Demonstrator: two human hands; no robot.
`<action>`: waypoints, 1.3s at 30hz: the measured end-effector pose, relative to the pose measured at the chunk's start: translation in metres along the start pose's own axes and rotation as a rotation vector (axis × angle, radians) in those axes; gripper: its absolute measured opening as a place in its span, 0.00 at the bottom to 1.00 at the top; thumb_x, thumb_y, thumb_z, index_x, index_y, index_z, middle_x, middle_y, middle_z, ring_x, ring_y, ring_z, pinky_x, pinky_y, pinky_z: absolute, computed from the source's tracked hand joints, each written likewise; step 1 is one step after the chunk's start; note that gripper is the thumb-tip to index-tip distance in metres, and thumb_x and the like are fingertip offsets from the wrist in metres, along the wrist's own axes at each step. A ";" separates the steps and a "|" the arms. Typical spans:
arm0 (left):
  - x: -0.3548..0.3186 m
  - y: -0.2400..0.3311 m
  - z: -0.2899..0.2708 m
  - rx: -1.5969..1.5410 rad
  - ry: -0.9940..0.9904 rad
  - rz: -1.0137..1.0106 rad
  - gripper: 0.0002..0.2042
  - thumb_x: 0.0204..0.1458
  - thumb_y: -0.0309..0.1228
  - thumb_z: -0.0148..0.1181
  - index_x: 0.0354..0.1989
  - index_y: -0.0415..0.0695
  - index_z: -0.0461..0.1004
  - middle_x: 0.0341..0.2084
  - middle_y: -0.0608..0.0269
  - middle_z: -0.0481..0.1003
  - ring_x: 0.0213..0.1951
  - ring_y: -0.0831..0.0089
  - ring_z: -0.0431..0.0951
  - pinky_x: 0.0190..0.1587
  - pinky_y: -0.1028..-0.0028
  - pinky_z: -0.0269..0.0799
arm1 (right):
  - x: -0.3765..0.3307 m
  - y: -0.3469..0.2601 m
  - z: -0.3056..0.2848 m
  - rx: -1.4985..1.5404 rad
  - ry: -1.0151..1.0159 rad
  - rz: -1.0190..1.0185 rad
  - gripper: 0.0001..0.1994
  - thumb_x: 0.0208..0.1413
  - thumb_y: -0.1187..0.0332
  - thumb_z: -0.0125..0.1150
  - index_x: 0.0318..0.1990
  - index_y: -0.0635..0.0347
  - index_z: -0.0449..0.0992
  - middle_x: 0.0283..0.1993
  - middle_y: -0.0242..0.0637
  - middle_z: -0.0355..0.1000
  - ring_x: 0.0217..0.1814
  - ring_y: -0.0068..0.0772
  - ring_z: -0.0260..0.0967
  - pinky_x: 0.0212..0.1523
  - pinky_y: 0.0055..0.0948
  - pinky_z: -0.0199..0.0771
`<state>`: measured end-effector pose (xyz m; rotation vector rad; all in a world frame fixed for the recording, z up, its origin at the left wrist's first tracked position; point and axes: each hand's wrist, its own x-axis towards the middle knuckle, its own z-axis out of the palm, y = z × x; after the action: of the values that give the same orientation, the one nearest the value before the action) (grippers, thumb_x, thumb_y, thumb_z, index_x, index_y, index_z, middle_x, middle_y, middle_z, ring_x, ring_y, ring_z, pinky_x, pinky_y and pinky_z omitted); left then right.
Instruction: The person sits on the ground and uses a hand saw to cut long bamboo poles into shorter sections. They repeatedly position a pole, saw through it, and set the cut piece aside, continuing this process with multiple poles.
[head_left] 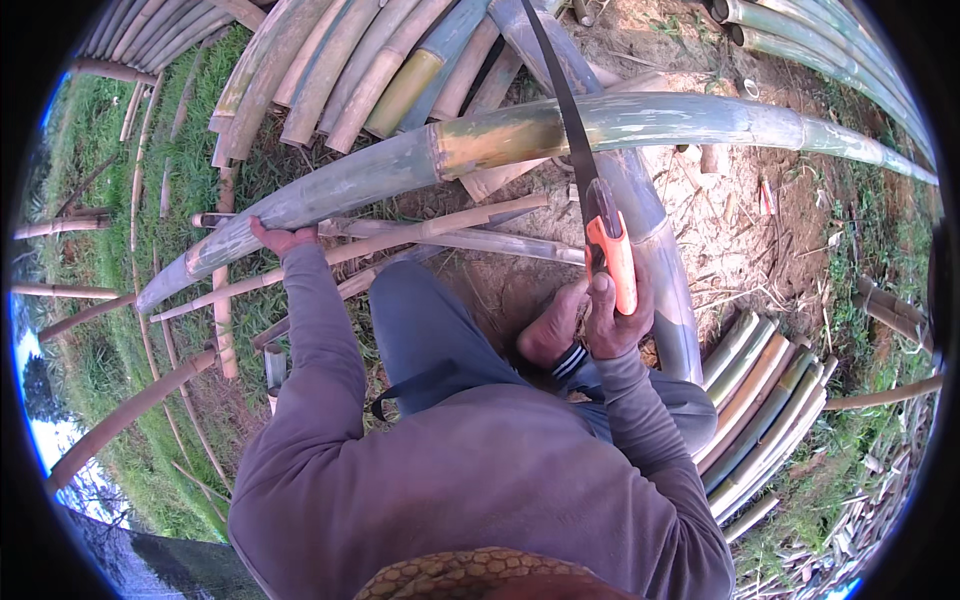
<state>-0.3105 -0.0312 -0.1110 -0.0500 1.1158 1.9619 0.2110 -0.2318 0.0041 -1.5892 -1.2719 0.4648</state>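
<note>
A long, thick bamboo pole (350, 188) stretches across in front of me from left to far right. Near its left end, my left hand (284, 236) grips it from the near side, palm against the pole and fingers partly hidden behind it. My right hand (622, 315) is wrapped round the orange handle of a hand saw (612, 250). The saw's dark blade points away from me and passes above the pole. Whether its teeth touch the bamboo, I cannot tell. Another thick bamboo pole (665, 270) runs beneath the long one, close to my right hand.
Cut bamboo lengths (390, 75) lie stacked at the far left. More poles (825, 45) are piled at the far right, and a bundle of shorter pieces (765, 410) rests by my right knee. Thin poles (430, 230) cross the ground under the long one. My bare foot (552, 325) is near the saw.
</note>
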 end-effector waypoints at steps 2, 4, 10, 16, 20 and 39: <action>-0.009 -0.012 0.015 0.054 0.034 -0.023 0.46 0.53 0.67 0.61 0.77 0.55 0.62 0.74 0.53 0.67 0.73 0.44 0.66 0.74 0.31 0.58 | 0.011 0.010 -0.009 0.041 0.057 0.051 0.26 0.71 0.59 0.66 0.66 0.70 0.72 0.57 0.49 0.77 0.52 0.41 0.77 0.53 0.36 0.77; -0.017 -0.024 0.027 0.074 0.012 -0.048 0.45 0.54 0.65 0.62 0.77 0.54 0.63 0.73 0.53 0.67 0.72 0.45 0.67 0.73 0.32 0.60 | 0.027 0.020 -0.018 0.037 0.093 0.055 0.26 0.71 0.57 0.65 0.66 0.70 0.73 0.52 0.45 0.78 0.44 0.33 0.76 0.46 0.31 0.77; -0.050 -0.101 0.040 0.064 -0.019 -0.080 0.43 0.58 0.66 0.61 0.76 0.53 0.63 0.71 0.55 0.69 0.70 0.51 0.70 0.73 0.36 0.60 | 0.065 0.032 -0.049 0.056 0.178 0.055 0.23 0.71 0.59 0.65 0.64 0.69 0.76 0.51 0.46 0.81 0.49 0.36 0.82 0.49 0.34 0.82; -0.092 -0.116 0.082 0.147 0.005 -0.118 0.45 0.56 0.67 0.65 0.76 0.53 0.63 0.70 0.58 0.70 0.69 0.54 0.71 0.71 0.40 0.64 | 0.108 0.050 -0.077 0.210 0.159 0.160 0.20 0.71 0.66 0.66 0.63 0.70 0.75 0.50 0.41 0.80 0.43 0.25 0.81 0.40 0.25 0.87; -0.127 -0.126 0.075 0.346 0.226 0.255 0.41 0.56 0.52 0.76 0.72 0.42 0.65 0.66 0.49 0.70 0.65 0.54 0.73 0.67 0.51 0.70 | 0.119 0.029 -0.086 0.227 0.100 0.142 0.19 0.71 0.69 0.66 0.64 0.70 0.74 0.50 0.41 0.79 0.43 0.24 0.81 0.39 0.24 0.87; -0.241 -0.215 0.237 2.099 -1.296 0.937 0.42 0.43 0.52 0.80 0.64 0.49 0.65 0.53 0.49 0.77 0.55 0.47 0.81 0.57 0.48 0.75 | 0.141 0.037 -0.087 0.020 0.080 0.032 0.14 0.69 0.63 0.71 0.44 0.68 0.78 0.29 0.30 0.77 0.26 0.15 0.72 0.25 0.22 0.74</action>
<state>0.0738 0.0321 -0.0161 2.5727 1.5688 0.0235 0.3498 -0.1444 0.0470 -1.5979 -1.1798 0.4281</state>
